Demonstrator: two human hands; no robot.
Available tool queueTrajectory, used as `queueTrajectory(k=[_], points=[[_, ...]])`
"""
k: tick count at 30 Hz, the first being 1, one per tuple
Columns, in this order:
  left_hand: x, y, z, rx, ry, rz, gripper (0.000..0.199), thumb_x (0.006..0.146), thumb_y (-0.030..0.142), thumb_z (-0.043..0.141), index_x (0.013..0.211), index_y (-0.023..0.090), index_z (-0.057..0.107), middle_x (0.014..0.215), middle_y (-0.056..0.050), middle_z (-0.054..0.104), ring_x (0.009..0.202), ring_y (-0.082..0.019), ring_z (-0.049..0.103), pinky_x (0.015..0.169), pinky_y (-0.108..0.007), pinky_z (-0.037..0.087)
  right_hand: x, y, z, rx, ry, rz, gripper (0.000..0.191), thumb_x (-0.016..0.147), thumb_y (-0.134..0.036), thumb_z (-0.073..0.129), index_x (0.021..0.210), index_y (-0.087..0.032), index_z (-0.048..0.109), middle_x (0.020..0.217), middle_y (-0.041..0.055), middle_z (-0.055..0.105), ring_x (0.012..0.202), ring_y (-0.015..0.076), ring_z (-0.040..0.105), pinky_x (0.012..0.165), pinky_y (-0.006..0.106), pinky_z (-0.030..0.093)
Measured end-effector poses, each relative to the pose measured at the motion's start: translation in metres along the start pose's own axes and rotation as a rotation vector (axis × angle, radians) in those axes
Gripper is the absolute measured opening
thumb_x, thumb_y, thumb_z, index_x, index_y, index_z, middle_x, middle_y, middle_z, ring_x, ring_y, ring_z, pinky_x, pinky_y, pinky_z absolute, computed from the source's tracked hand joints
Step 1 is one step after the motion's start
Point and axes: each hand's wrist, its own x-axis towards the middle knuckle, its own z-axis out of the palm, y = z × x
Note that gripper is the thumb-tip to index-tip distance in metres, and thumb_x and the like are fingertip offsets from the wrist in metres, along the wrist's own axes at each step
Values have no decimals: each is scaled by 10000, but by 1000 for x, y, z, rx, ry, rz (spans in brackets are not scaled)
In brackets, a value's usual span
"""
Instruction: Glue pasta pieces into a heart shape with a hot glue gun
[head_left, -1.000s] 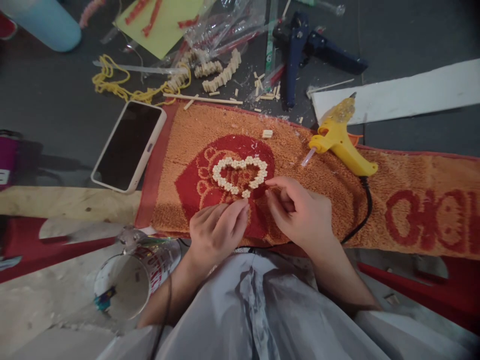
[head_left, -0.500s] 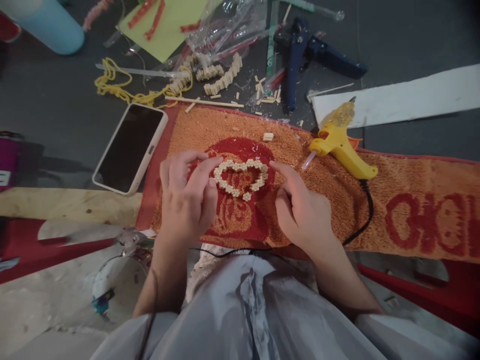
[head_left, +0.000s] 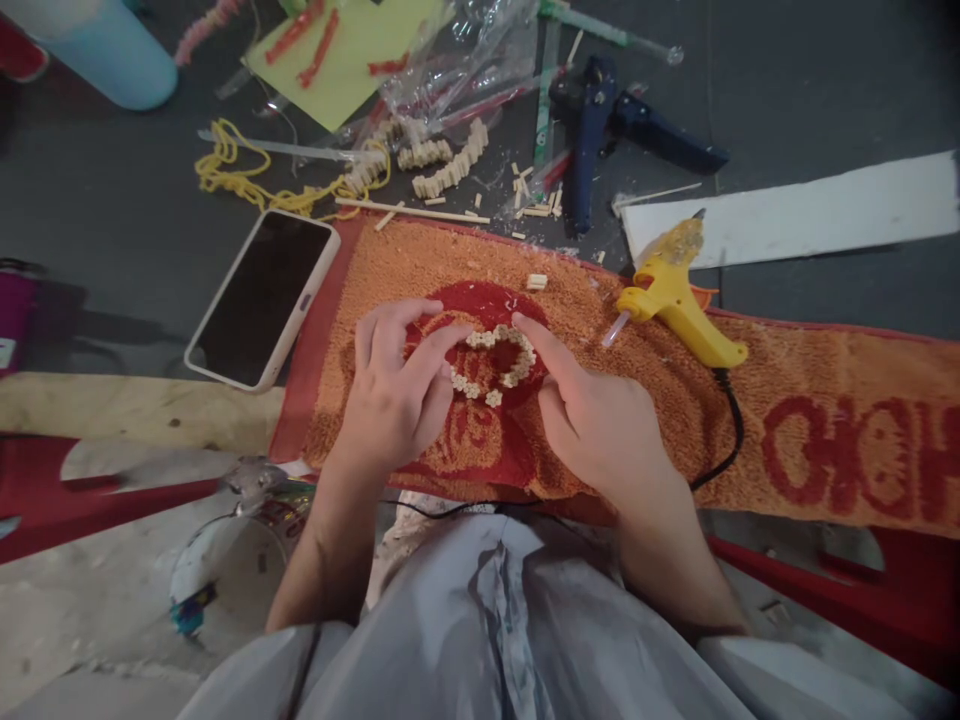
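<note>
A small heart-shaped outline [head_left: 517, 374] made of short pale stick pieces lies flat on an orange and red towel [head_left: 420, 250]. At the heart's lower tip sits a flower-like cluster [head_left: 493, 398] of the same pieces. My left hand [head_left: 397, 380] has its index finger and thumb around the left lobe and covers part of it. My right hand [head_left: 592, 410] is on the other side, its index fingertip at the top of the right lobe and its thumb a little apart from the right edge. Nothing is held between the right fingers.
Right of the hands lies a yellow glue gun [head_left: 682, 300] with a black cord. A phone [head_left: 262, 298] is at left. Behind are a blue-handled cutter [head_left: 592, 140], loose stick pieces [head_left: 536, 208], wavy stick strips [head_left: 454, 165], yellow string [head_left: 232, 160] and plastic bags [head_left: 465, 70].
Both hands have moved inward over the heart. My left fingers now cover its left lobe, and my right index finger has shifted left onto the top of the right lobe.
</note>
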Motion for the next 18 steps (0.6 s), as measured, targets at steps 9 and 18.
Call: queueTrajectory(k=[9,18], points=[[0,-1,1,7,4,18,351,895,148,457,1220,199,580,1267,-153,541,1162,-283,501,1002,-493,421,2,3,3,-25,22,-88,646,882,-178,363,1524,-245,327,592,-36,665,443,152,568,455,270,256],[0,-1,1,0,15,18,313,882,113,455,1153,192,590,1241,-145,554,1144,-275,512,998,-486,427,-4,0,18,-10,219,-26,553,899,-186,341,1427,-228,499,766,1,742,484,115,592,463,256,299]])
